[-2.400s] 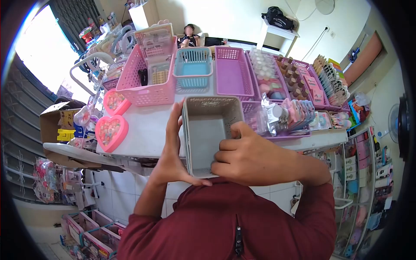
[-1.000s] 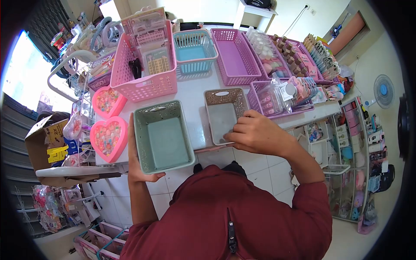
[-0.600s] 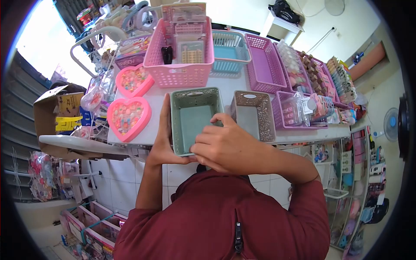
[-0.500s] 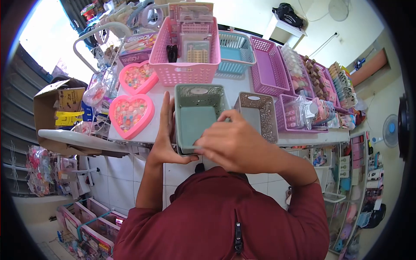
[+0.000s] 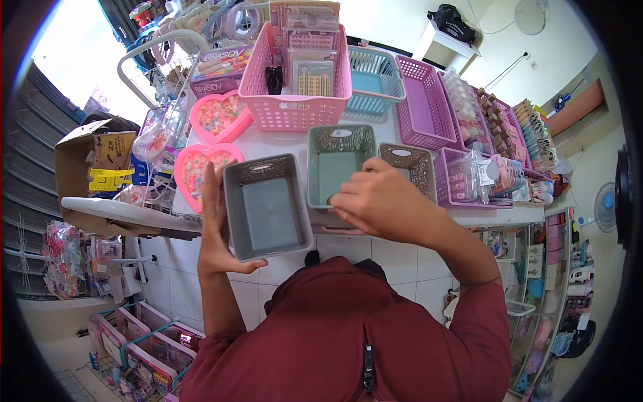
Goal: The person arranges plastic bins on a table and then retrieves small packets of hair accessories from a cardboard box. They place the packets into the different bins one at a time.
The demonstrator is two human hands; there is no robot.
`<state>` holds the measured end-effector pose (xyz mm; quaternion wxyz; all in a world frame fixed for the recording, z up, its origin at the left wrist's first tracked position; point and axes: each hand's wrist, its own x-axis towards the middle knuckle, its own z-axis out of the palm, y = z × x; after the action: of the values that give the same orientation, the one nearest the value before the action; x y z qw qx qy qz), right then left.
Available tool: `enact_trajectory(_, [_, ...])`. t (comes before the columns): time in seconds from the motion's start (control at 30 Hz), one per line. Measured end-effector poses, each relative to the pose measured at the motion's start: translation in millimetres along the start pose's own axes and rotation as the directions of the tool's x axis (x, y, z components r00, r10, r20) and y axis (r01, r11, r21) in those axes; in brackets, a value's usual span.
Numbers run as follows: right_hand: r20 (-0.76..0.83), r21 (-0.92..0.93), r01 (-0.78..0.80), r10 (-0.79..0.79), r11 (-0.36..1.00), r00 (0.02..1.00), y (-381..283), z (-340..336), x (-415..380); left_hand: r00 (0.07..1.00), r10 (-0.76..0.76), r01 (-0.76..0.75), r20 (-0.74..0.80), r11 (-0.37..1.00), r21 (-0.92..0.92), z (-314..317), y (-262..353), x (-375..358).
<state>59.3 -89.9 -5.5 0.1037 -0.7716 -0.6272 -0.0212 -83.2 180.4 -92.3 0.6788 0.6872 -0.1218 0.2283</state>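
My left hand [image 5: 220, 240] grips a grey plastic basket [image 5: 268, 213] by its left side and near corner, thumb along the front edge. The basket is tilted so its bare inside shows. To its right, a green basket [image 5: 338, 161] with lacy pierced walls is pinched at its near right edge by my right hand [image 5: 385, 204]. Some fingertips of that hand are hidden behind its knuckles. A brown-grey basket [image 5: 420, 161] of the same lacy kind stands on the table just beyond my right hand, partly covered by it.
A pink basket [image 5: 295, 112] with packaged goods stands at the table's back. Beside it are a blue basket [image 5: 372, 84] and a purple basket [image 5: 422, 110]. Two pink heart-shaped boxes [image 5: 220, 119] of beads lie at left. A smaller purple basket [image 5: 472, 199] holds packets.
The grey basket has come out from beneath the green one and moved left with my left hand. The green basket has shifted right in my right hand, beside the brown-grey one.
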Motion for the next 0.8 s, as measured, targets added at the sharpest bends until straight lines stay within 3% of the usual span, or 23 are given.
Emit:
enact_trajectory(0.03, [0.155, -0.068, 0.010, 0.001, 0.998, 0.988, -1.4, 2.0, 0.1, 0.999, -0.014, 0.012, -0.044, 0.999, -0.031, -1.0, 2.6, 0.2])
enact_trajectory(0.17, [0.208, -0.120, -0.021, 0.046, 0.993, 0.977, -7.8, -11.8, -6.0, 0.998, 0.016, -0.021, -0.055, 0.995, -0.093, -6.4, 5.3, 3.6])
enact_trajectory(0.23, [-0.150, 0.003, -0.051, 0.051, 0.999, 0.987, -15.3, -35.4, -9.2, 0.998, 0.056, -0.058, -0.027, 0.995, -0.082, -4.2, 8.8, 7.4])
enact_trajectory(0.27, [-0.150, 0.000, -0.052, 0.051, 0.999, 0.987, -22.6, -38.8, -5.6, 0.998, 0.059, -0.061, -0.026, 0.995, -0.084, 0.7, 12.0, 9.6])
enact_trajectory(0.33, [-0.402, 0.139, 0.121, -0.056, 0.983, 0.914, -46.0, -34.8, 10.1, 0.998, 0.019, -0.029, -0.067, 0.989, -0.147, 13.9, 20.1, 13.2])
enact_trajectory(0.37, [-0.406, 0.139, 0.114, -0.048, 0.984, 0.913, -54.5, -27.9, 14.8, 0.998, 0.018, -0.026, -0.059, 0.989, -0.148, 17.0, 22.2, 14.6])
enact_trajectory(0.47, [-0.250, 0.014, 0.262, -0.250, 0.965, 0.935, -61.1, -2.2, 22.6, 0.999, 0.044, -0.048, -0.031, 0.988, -0.145, 19.3, 28.4, 18.1])
enact_trajectory(0.57, [-0.355, 0.173, 0.297, -0.222, 0.939, 0.908, -63.8, -1.1, 25.5, 1.000, 0.018, -0.018, 0.025, 1.000, -0.005, 6.9, 33.7, 13.3])
enact_trajectory(0.63, [-0.377, 0.185, 0.297, -0.211, 0.937, 0.902, -69.8, -0.7, 30.6, 0.987, -0.025, -0.004, 0.156, 0.983, 0.185, -4.1, 34.3, 8.6])
enact_trajectory(0.67, [-0.403, 0.198, 0.288, -0.190, 0.937, 0.895, -73.4, 0.4, 32.7, 0.988, -0.027, -0.002, 0.154, 0.982, 0.188, -1.6, 35.0, 5.5])
enact_trajectory(0.7, [-0.404, 0.200, 0.290, -0.191, 0.936, 0.894, -76.1, 3.7, 33.5, 0.997, -0.058, 0.054, 0.051, 0.996, 0.071, 4.9, 36.0, 2.0])
enact_trajectory(0.73, [-0.331, 0.139, 0.281, -0.223, 0.950, 0.917, -78.0, 8.8, 33.6, 0.994, -0.101, 0.098, -0.047, 0.994, -0.052, 10.0, 36.7, -0.9])
enact_trajectory(0.8, [-0.253, 0.077, 0.277, -0.250, 0.958, 0.935, -78.7, 17.3, 34.7, 0.990, -0.114, 0.105, -0.088, 0.989, -0.105, 14.6, 45.2, -1.9])
